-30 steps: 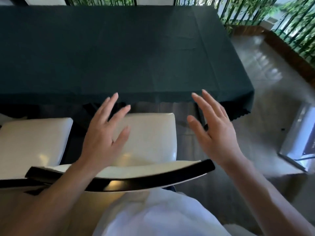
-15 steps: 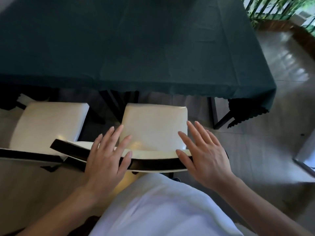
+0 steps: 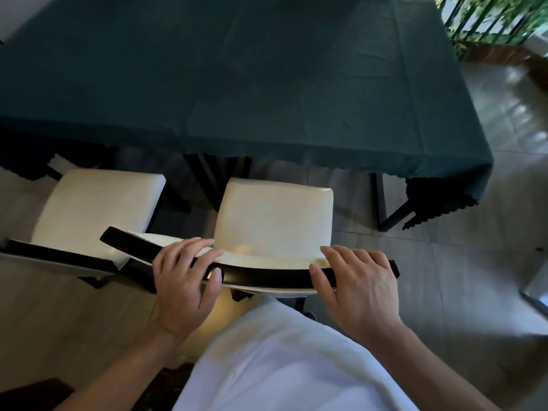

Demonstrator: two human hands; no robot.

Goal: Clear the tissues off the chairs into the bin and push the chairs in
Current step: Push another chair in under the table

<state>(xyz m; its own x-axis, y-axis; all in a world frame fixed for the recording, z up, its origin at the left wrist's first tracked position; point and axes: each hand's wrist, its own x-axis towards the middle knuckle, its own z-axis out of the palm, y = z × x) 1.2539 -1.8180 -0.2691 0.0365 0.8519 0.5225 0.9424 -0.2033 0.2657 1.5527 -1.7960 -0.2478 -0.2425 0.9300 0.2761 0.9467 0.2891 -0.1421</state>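
Now both hands, left hand [image 3: 181, 280], right hand [image 3: 360, 287], gripping chair [image 3: 272, 221] (backrest)

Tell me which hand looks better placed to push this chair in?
Neither alone: left hand and right hand both grip the white-cushioned chair's black curved backrest, evenly spaced. The left looks slightly firmer, thumb wrapped underneath.

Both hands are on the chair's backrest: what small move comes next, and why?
Probably push the chair forward under the table. The left hand and right hand grip its backrest, its seat shows no tissue, and it stands clear of the table.
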